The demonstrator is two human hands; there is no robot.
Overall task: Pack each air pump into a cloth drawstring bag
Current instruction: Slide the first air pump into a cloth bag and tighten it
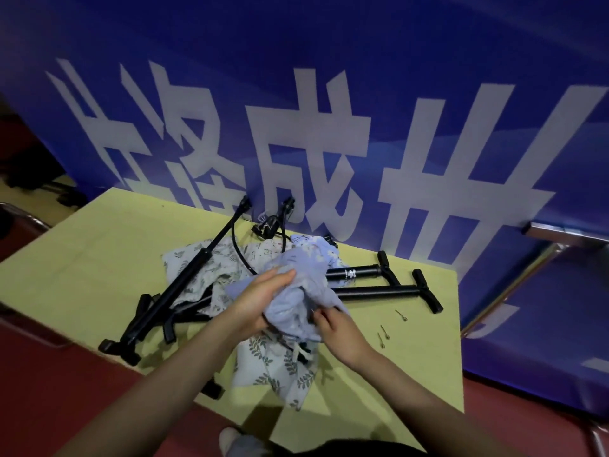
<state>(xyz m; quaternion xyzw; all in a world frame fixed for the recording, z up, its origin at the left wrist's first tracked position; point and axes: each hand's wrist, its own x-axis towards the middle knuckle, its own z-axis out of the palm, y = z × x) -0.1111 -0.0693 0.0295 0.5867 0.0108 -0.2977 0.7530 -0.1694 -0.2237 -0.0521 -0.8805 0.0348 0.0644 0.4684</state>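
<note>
Both my hands are on the pale blue floral cloth drawstring bag point(296, 288), lifted above the middle of the yellow-green tabletop point(82, 275). My left hand point(260, 298) grips the bag's left side, fingers wrapped over the bunched fabric, thumb side up. My right hand point(339, 328) is at the bag's lower right edge, fingers curled into the cloth, pinching it. Bag sits between the two hands, crumpled; can't tell where its opening is.

Two black T-handled air pumps point(389, 285) lie side by side just right of the bag, handles pointing right; their near ends run under the blue fabric. Whether either is already inside the bag, can't tell.

A third long black air pump point(194, 268) lies diagonally to my left, foot end near the table's front-left edge, hose end up by the blue banner with large white characters point(313, 143). It rests across a white leaf-print cloth bag point(211, 265). More black pump parts are stacked beneath it.

Another leaf-print cloth bag point(280, 367) lies directly below my hands, near the front edge, its drawstring visible.

Three small metal needle fittings point(384, 333) lie loose on the table just right of my right hand.
</note>
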